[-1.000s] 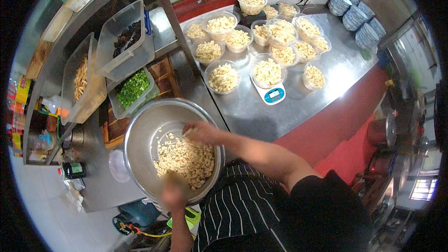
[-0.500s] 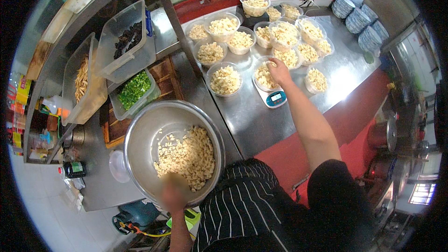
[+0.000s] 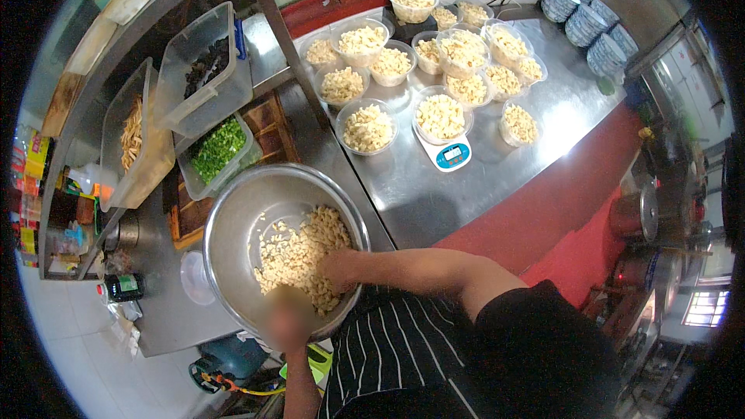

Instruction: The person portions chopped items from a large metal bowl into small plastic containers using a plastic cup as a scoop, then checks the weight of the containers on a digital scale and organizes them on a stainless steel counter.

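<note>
Right hand (image 3: 339, 268) down in the bowl (image 3: 242, 213), fingers sunk in the pieces (image 3: 299, 260); touching them, but spread and grip hidden, cannot tell. Left hand (image 3: 287, 324) at the bowl's near rim, blurred; cannot tell how far its fingers are open or what they hold.

Counts: one steel bowl; one scale (image 3: 453, 157) with one filled tub (image 3: 444, 140) on it; about sixteen filled tubs in all, some overlapping or stacked, so not exact. Three bins: one with green bits (image 3: 219, 149), one with dark food (image 3: 206, 70), one with tan strips (image 3: 132, 136). One bottle (image 3: 123, 287). At least three stacks of blue-and-white bowls (image 3: 609, 56).

Pieces: pale cream, small, chunky, irregular, loose. Heaped in the bowl's lower right, a few scattered toward its middle, bare steel upper left. Similar pieces, looking larger, fill the tubs.
</note>
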{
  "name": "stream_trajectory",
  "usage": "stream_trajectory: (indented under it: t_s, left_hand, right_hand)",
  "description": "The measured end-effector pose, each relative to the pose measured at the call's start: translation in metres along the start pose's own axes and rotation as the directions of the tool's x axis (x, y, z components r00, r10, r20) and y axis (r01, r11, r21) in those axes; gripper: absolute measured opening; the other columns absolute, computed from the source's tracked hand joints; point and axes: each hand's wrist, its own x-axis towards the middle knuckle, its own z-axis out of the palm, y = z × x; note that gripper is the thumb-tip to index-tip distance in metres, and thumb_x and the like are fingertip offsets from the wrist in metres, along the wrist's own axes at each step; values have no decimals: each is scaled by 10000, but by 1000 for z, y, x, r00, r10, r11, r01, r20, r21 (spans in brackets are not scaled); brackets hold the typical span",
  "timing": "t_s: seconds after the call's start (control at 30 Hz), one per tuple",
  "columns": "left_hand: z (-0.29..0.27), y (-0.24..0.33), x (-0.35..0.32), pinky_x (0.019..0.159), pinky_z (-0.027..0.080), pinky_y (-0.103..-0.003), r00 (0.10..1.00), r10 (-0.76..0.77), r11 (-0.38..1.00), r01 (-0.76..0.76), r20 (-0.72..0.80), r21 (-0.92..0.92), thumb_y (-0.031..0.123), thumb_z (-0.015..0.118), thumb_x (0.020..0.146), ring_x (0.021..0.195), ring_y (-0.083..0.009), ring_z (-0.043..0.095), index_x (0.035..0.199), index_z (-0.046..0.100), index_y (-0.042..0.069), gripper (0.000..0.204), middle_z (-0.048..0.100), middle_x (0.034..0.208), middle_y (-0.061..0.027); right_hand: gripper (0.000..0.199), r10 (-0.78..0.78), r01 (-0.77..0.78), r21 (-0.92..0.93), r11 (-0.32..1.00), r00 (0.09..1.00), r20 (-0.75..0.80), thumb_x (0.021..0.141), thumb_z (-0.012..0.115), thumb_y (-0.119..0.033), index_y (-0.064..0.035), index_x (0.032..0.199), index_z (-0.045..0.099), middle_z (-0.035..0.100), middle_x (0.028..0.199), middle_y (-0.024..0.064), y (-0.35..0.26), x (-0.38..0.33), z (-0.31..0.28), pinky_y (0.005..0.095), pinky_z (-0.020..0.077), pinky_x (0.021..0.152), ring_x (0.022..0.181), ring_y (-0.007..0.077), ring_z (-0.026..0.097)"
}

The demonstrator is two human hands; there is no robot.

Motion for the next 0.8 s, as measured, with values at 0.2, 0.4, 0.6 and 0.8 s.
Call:
stream_trajectory:
  t_s: [0.2,0.4,0.6,0.8]
  left_hand:
    - [-16,11,0,759,504,-445,983,-162,981,170,82,-98,229,501,880,839,-396,643,1044,661,14,314,669,942,-223]
    - [-19,22,2,726,512,-446,968,-233,972,234,89,-1,242,503,885,799,-387,659,1050,679,45,312,686,887,-206]
    - [-6,11,-1,714,516,-435,996,-90,992,88,-15,-93,235,527,886,785,-379,664,1064,677,47,300,689,872,-206]
    - [3,-9,-4,643,501,-426,996,24,997,-31,-85,-74,223,526,896,666,-355,631,1049,680,33,289,660,753,-203]
  right_hand:
    - [424,-106,104,25,994,990,93,755,722,-174,-64,1141,583,611,1088,170,-28,-6,-22,447,493,898,1050,346,596]
    - [340,-35,105,282,954,969,-243,778,692,-148,-50,1091,603,617,1068,184,-12,-2,-1,456,496,867,999,338,615]
    - [275,435,139,644,753,629,-645,814,632,-149,-48,1069,628,681,975,165,53,-72,-76,408,512,758,886,313,656]
    - [298,702,-234,665,710,147,-697,852,621,-126,-44,1138,601,627,1057,185,203,-185,-127,408,494,839,946,317,627]
